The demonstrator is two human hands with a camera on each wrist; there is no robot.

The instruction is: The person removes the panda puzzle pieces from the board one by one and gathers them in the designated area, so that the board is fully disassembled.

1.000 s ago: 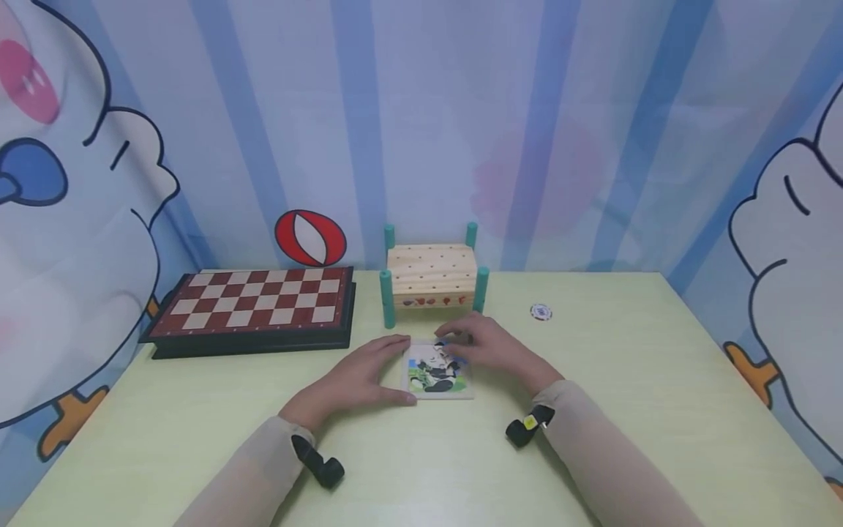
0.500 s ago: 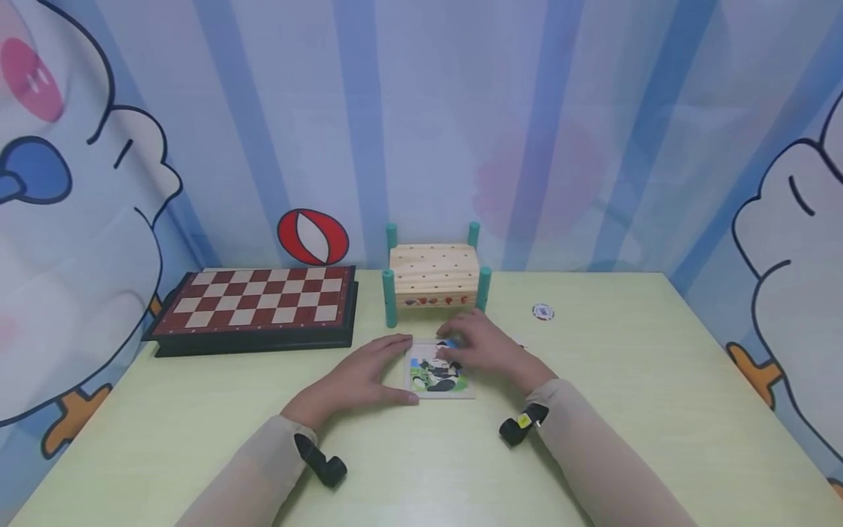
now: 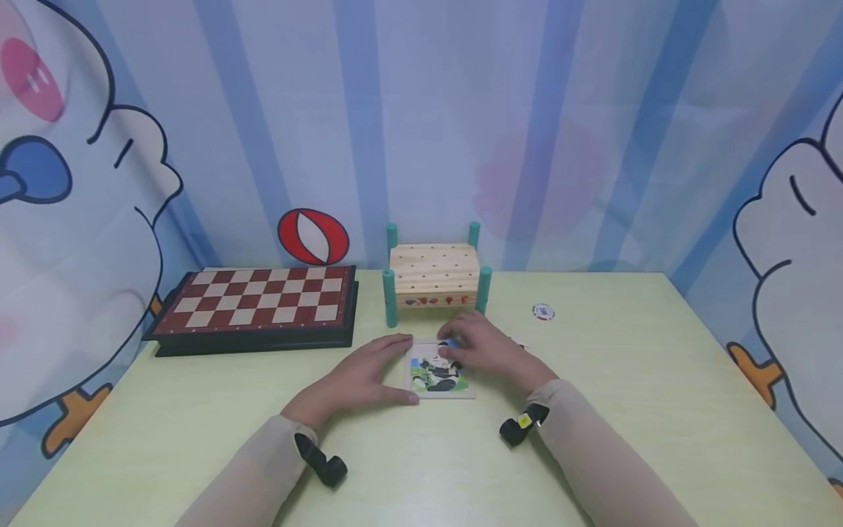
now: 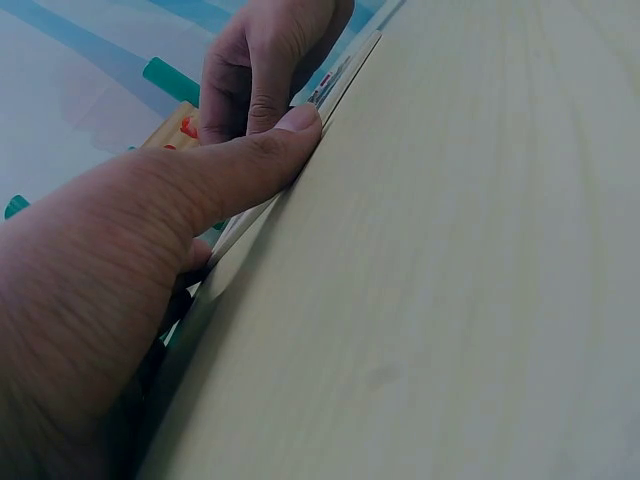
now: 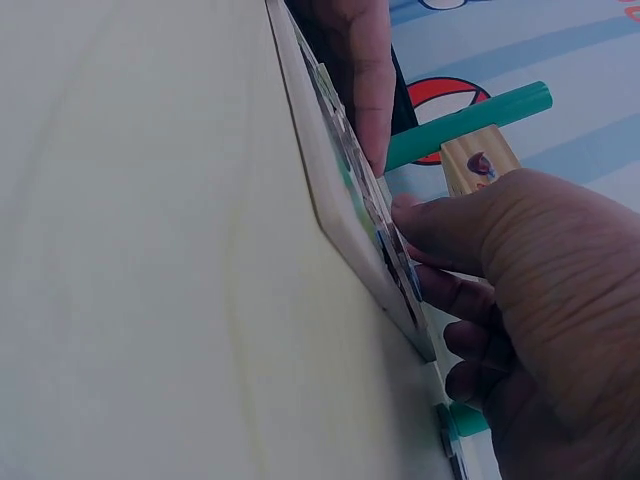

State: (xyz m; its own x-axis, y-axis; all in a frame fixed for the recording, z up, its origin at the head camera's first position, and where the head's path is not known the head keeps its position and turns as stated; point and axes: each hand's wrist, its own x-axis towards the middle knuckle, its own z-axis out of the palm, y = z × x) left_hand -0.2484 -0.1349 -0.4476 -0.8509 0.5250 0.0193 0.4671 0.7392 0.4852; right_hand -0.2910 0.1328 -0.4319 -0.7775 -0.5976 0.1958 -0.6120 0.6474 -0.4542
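Observation:
A small square wooden jigsaw puzzle (image 3: 437, 377) with a black-and-white cartoon animal on green lies flat on the table. My left hand (image 3: 358, 377) holds its frame at the left, thumb at the near corner and fingers at the far one. Over the puzzle's upper right, my right hand (image 3: 484, 348) pinches a puzzle piece (image 5: 416, 280) with a bit of blue between thumb and fingers; most of it is hidden. In the left wrist view, the left thumb (image 4: 300, 120) presses the frame's edge. Another small flat piece (image 3: 519, 342) peeks out behind the right hand.
A chessboard box (image 3: 257, 307) stands at the back left. Behind the puzzle is a small wooden stand (image 3: 433, 271) with holes and green posts. A round chip (image 3: 543, 312) lies to the right. A cartoon-printed curtain (image 3: 428, 132) borders the table's back.
My right hand has shifted slightly left over the puzzle, and a small piece behind it has come into view. My left hand keeps its place at the frame.

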